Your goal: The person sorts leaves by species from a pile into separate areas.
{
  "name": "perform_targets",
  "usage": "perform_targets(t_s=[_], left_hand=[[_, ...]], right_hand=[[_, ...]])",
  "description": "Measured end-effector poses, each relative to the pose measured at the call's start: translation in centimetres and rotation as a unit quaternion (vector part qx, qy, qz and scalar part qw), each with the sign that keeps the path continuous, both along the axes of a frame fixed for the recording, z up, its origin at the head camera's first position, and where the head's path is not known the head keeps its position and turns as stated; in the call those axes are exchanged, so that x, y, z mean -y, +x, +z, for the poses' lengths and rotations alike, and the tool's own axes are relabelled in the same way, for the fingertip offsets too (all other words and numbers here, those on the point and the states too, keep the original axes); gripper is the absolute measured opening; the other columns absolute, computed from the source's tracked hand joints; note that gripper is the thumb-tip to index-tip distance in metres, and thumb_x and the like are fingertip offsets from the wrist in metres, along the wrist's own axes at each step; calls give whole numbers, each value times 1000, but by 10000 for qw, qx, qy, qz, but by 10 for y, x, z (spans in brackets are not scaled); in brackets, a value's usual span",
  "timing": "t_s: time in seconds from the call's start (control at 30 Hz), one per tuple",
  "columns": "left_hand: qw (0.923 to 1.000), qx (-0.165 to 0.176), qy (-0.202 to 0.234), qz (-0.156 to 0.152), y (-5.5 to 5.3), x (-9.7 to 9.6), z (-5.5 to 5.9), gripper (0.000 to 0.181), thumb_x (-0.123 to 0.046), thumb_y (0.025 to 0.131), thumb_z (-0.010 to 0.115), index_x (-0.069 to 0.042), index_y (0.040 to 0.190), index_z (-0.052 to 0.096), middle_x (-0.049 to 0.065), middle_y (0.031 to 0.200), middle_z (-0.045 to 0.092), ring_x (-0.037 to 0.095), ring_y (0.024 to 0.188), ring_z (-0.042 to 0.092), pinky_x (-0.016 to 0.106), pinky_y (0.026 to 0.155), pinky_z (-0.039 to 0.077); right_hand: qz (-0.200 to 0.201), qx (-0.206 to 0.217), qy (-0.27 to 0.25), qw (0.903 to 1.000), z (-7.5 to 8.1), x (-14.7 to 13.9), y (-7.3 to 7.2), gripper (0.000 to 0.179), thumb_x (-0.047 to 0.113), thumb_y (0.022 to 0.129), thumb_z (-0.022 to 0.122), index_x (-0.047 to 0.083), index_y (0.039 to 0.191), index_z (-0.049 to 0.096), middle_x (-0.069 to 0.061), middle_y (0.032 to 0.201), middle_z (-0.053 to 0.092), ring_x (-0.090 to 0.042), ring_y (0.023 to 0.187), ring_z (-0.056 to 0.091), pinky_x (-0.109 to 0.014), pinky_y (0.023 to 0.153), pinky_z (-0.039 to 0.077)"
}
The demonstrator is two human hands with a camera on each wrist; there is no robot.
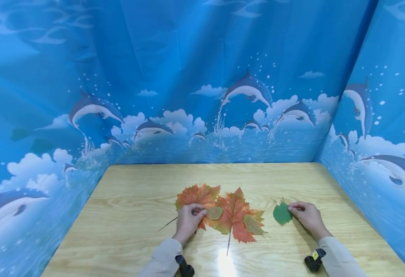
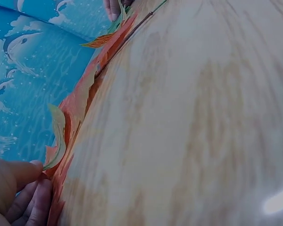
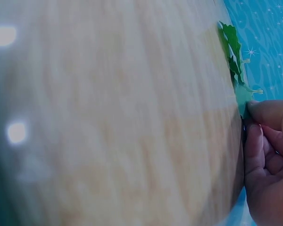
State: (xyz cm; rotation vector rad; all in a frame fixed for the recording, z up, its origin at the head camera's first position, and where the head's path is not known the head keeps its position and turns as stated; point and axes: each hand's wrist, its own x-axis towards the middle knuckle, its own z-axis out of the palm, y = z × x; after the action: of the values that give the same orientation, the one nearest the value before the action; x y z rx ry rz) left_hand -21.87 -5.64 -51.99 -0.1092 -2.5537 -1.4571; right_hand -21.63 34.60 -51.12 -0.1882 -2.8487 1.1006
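My left hand [image 1: 189,220] pinches a small yellow-green leaf [image 1: 214,213] by its stem end, between thumb and fingers. This leaf overlaps two orange-red maple leaves, one on the left [image 1: 193,194] partly hidden by the hand, the other on the right [image 1: 235,209] with its dark stem toward me. A second small olive leaf [image 1: 253,225] lies on the right maple leaf. My right hand [image 1: 309,217] pinches the right edge of green leaves [image 1: 282,214] close over the table. In the right wrist view a jagged green leaf [image 3: 232,40] and thin stems stick out past the fingertips.
The pale wood-grain table [image 1: 130,200] fills the lower middle. Blue curtains [image 1: 175,77] printed with dolphins stand behind it and at both sides. A small black device is strapped at each wrist, left [image 1: 184,266] and right [image 1: 314,260].
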Motion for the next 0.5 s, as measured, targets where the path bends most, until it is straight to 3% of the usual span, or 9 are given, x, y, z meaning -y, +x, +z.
perform_targets(t_s=[0.5], left_hand=[[9998, 141, 101, 118, 0, 0, 1, 5, -12, 79, 78, -11, 84, 75, -3, 73, 69, 8, 66, 61, 22, 60, 51]], right_hand=[[7, -52, -59, 10000, -2, 0, 2, 29, 28, 94, 63, 2, 106, 70, -13, 99, 69, -24, 90, 63, -41, 78, 51]])
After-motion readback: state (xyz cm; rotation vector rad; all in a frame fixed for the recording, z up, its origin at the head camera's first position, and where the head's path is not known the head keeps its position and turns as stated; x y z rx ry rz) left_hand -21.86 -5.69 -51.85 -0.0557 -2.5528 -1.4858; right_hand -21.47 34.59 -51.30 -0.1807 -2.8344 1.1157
